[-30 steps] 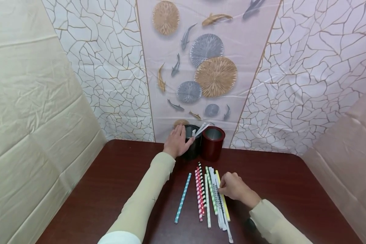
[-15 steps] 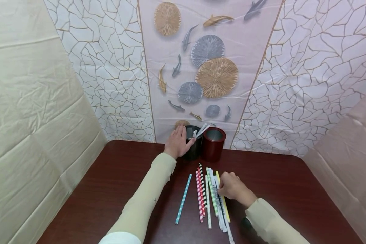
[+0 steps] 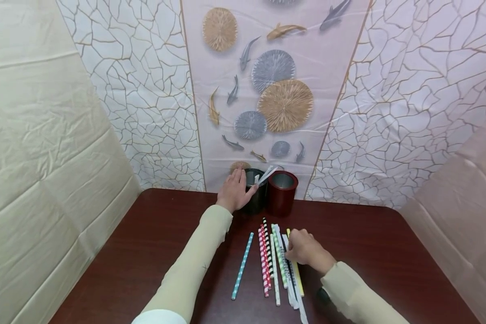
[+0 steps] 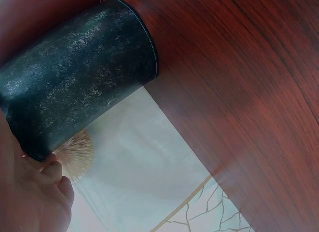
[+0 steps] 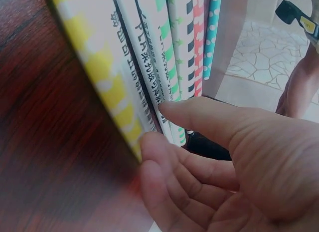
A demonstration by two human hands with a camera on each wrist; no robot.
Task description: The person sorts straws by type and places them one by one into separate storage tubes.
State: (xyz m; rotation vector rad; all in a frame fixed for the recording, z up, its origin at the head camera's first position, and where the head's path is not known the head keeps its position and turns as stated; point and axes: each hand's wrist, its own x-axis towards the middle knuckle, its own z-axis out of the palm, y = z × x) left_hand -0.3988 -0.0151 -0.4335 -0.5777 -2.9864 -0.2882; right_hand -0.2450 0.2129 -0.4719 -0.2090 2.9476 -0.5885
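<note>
At the back of the table, my left hand [image 3: 233,191] holds the left side of a black cup [image 3: 256,202], its fingers bent at the rim in the left wrist view. White-wrapped straws [image 3: 269,174] stick out of this cup. My right hand [image 3: 306,249] is at the right end of a row of straws. Its thumb and index finger pinch a paper-wrapped straw [image 5: 130,47] with black lettering, beside a yellow-striped straw [image 5: 102,75]. Left of these lie green, black-striped and red-pink straws [image 3: 264,270]. A blue dotted straw [image 3: 243,265] lies apart.
A dark red cup [image 3: 282,198] stands against the black cup's right side, open at the top. Behind the table [image 3: 158,238] hangs a patterned cloth wall [image 3: 235,153]. A cream cloth wall [image 3: 56,202] borders the left side.
My right hand has shifted slightly left over the wrapped straws, and the lower end of one wrapped straw has moved slightly. The left hand stays at the black cup.
</note>
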